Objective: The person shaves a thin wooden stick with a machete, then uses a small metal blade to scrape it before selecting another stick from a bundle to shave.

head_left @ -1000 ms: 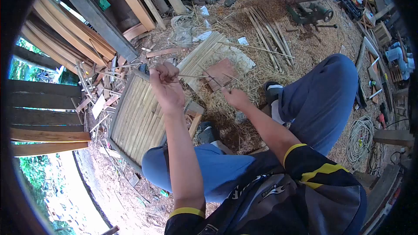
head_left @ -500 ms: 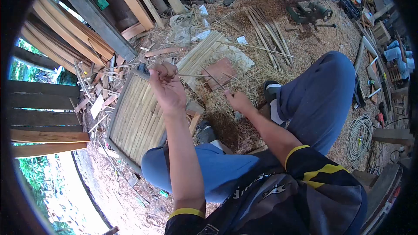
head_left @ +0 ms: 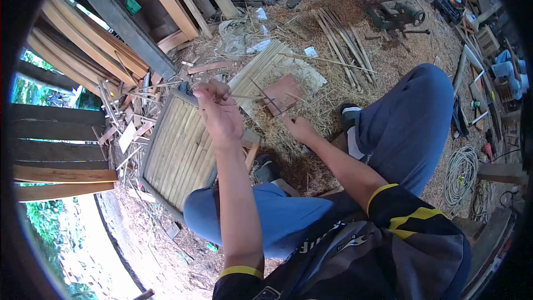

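My left hand [head_left: 222,116] is raised over the bamboo-slat panel [head_left: 177,144], fingers curled round a thin bamboo strip [head_left: 249,96]. The strip reaches rightward to the dark narrow blade of a knife [head_left: 265,94]. My right hand [head_left: 300,129] is closed on the knife's handle, which the fingers mostly hide, and the blade points up and left, crossing the strip's far end. Beneath the blade lies a reddish-brown flat piece [head_left: 284,90] on the shavings. Just behind it is a bundle of pale bamboo strips [head_left: 258,72].
Longer bamboo strips [head_left: 347,44] lie on the shaving-covered ground ahead. A metal vise [head_left: 400,18] is at the far right, and a coiled rope [head_left: 461,175] lies nearer. Timber planks [head_left: 125,22] lean at the left. My bent knees flank the work.
The knife blade has shifted a little up and left along the bamboo strip. My right hand has moved slightly left; the left hand keeps its hold. The view has shifted slightly.
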